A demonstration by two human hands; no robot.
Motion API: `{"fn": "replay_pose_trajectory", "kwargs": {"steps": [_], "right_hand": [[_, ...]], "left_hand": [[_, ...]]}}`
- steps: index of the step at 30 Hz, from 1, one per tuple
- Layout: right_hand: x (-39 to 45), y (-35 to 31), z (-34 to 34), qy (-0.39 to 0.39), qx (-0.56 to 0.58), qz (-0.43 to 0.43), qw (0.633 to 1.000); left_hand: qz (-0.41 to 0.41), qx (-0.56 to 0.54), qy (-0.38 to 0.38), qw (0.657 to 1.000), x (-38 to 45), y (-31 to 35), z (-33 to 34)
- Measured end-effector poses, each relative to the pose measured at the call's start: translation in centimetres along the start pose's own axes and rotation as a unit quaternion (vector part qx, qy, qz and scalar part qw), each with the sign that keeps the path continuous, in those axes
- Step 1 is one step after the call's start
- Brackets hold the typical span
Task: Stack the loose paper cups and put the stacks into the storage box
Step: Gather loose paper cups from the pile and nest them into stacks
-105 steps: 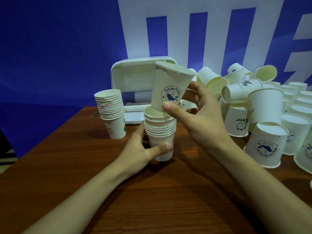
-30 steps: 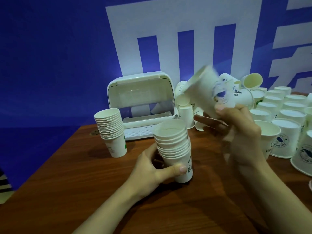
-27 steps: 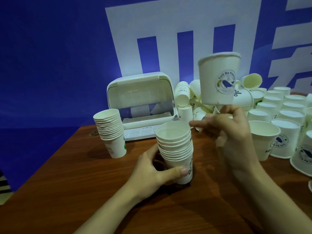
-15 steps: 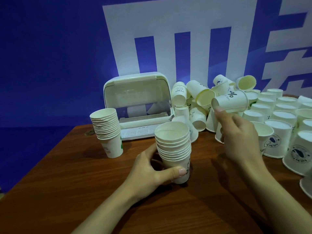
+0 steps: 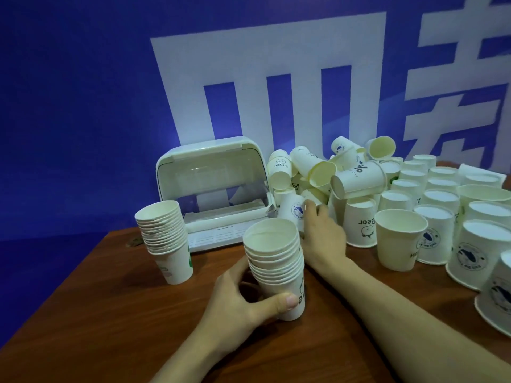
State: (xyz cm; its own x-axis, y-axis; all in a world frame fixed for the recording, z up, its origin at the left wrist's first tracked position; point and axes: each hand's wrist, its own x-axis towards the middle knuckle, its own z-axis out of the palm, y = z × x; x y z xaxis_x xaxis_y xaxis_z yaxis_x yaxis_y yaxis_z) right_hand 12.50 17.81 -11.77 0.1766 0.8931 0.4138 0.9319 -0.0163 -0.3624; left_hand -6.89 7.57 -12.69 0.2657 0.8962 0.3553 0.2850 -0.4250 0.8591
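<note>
While my left hand (image 5: pixel 235 297) wraps around the lower cups of the near stack (image 5: pixel 275 268), thumb pressed across the front and fingers curled behind, that stack stands upright on the brown table (image 5: pixel 110 313), mouth up, with the rims of the nested cups showing one above another. My right hand (image 5: pixel 322 233) reaches past it to the heap of loose cups (image 5: pixel 340 172), and my fingertips (image 5: pixel 309 208) are closed on an upside-down cup (image 5: pixel 293 210) with a round blue print at the heap's near left edge; from this angle I think the thumb is on its hidden side, but I cannot see it.

A second stack (image 5: pixel 166 230) stands by itself to the left, near the table edge, leaning slightly, its bottom cup marked with green. Just behind and between the two stacks sits the white storage box (image 5: pixel 213 189), its curved lid raised and its front open; I see no cups inside it. Right of my forearm an upright single cup (image 5: pixel 398 239) stands mouth up, and beyond it rows of inverted cups (image 5: pixel 442 194) cover the right side of the table, several printed with blue emblems. Behind everything hangs a blue wall (image 5: pixel 83 106) with large white shapes.
</note>
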Motion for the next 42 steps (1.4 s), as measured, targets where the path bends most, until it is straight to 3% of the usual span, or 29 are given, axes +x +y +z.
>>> {"fn": "replay_pose_trajectory", "kwargs": {"steps": [3, 8, 12, 15, 21, 25, 32, 34, 36, 42], "right_hand": [[0.5, 0.7, -0.6, 0.088, 0.033, -0.018, 0.995], [0.9, 0.2, -6.0, 0.172, 0.197, 0.002, 0.965], [0.1, -1.5, -10.9, 0.137, 0.443, 0.008, 0.886], [-0.9, -2.3, -12.4, 0.06, 0.529, -0.008, 0.846], [-1.6, -2.8, -13.8, -0.129, 0.568, 0.026, 0.812], [-1.8, -2.4, -14.5, -0.175, 0.586, 0.031, 0.79], [-2.1, -2.8, -14.6, -0.206, 0.562, 0.018, 0.801], [-2.4, -3.0, -14.5, -0.204, 0.599, 0.025, 0.774], [-2.5, -3.1, -14.4, -0.194, 0.634, 0.037, 0.748], [-2.4, -3.6, -13.8, -0.109, 0.643, 0.015, 0.758]], "left_hand": [[0.001, 0.004, -0.009, 1.0, 0.2, -0.1, -0.1], [0.002, -0.001, -0.017, 1.0, 0.1, -0.1, -0.1], [-0.009, 0.002, -0.024, 1.0, 0.1, -0.1, -0.1], [-0.007, 0.001, -0.018, 1.0, 0.1, -0.1, 0.0], [0.001, -0.015, -0.011, 1.0, 0.2, -0.2, 0.2], [0.005, -0.025, -0.012, 1.0, 0.1, -0.1, 0.3], [0.003, -0.031, -0.015, 0.999, 0.1, -0.2, 0.3], [0.006, -0.029, -0.018, 0.999, 0.1, 0.0, 0.2], [0.011, -0.028, -0.022, 0.999, 0.1, 0.0, 0.2], [0.011, -0.026, -0.033, 0.999, 0.1, 0.1, 0.1]]}}
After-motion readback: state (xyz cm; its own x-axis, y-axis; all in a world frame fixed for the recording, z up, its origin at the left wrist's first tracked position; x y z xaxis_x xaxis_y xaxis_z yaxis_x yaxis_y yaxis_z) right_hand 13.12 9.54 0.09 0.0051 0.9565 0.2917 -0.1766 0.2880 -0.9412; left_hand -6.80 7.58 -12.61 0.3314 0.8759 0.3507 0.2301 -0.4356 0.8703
